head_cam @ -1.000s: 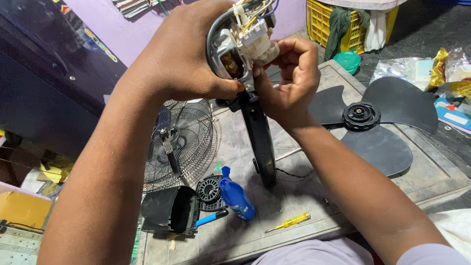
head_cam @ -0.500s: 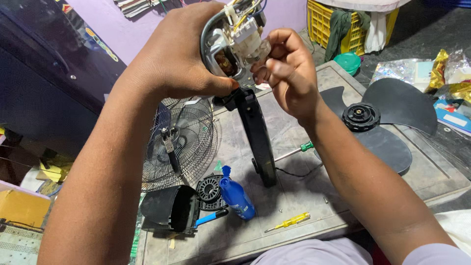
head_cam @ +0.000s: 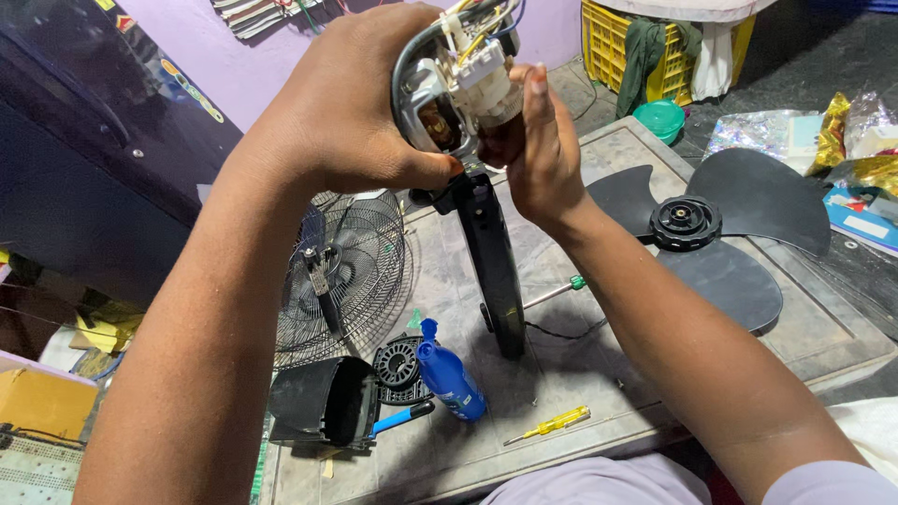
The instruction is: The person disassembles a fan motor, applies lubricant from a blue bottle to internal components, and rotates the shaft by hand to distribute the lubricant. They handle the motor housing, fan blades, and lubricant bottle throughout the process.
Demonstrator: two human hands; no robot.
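Hands (head_cam: 346,122) apparently grip fan motor (head_cam: 449,89).

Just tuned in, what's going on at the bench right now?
A person is working on a stripped fan motor, held up above the workbench. The left hand grips the motor's housing, and the right hand has its fingers at the white part with the coloured wires. The black fan stand hangs down from the motor to the bench. Lying on the bench are the black fan blade, a blue bottle, a yellow screwdriver and a black cover; the wire fan guard sits at the left.
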